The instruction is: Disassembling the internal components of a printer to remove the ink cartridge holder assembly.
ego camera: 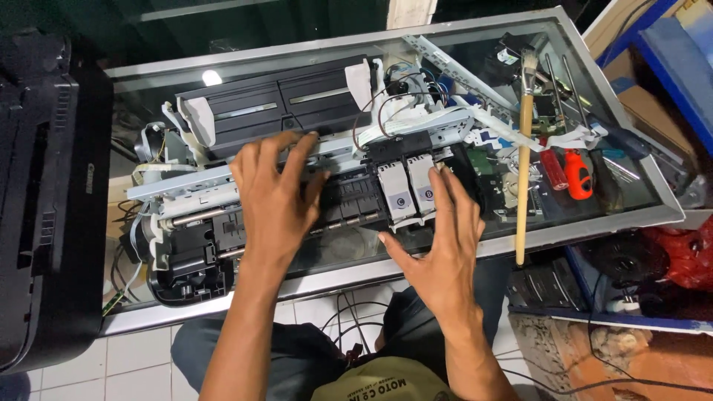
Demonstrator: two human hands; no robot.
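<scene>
The fingers of the left hand [273, 194] are being held spread and flat, pressed down on the long grey metal carriage rail [223, 176] of the stripped printer mechanism of black plastic and bare metal [245, 215]; nothing is being gripped, only pushed on from above. The fingers of the right hand [443, 241] are likewise being held open and splayed, with the fingertips laid against the black print carriage with two grey ink cartridges [407, 191] and the thumb stretched out toward the left over the glass.

The carriage is lying directly ahead of the right fingertips, touching them, and well to the right of the left hand, so the right hand is plainly the nearer one. The long axis of the rail, along which the carriage is being carried, is running across the view from lower left to upper right, crosswise to both forearms.

Outward from the hands, the mechanism is being supported on a glass tabletop with a pale metal frame [564, 226]. To the right of the carriage, loose white ribbon cables [520, 137] are lying across the glass, a long wooden-handled brush [523, 163] is lying nearly upright in the view, and a red-handled screwdriver [576, 172] is resting just beside it. A large black printer housing [44, 193] is standing at the far left.
</scene>
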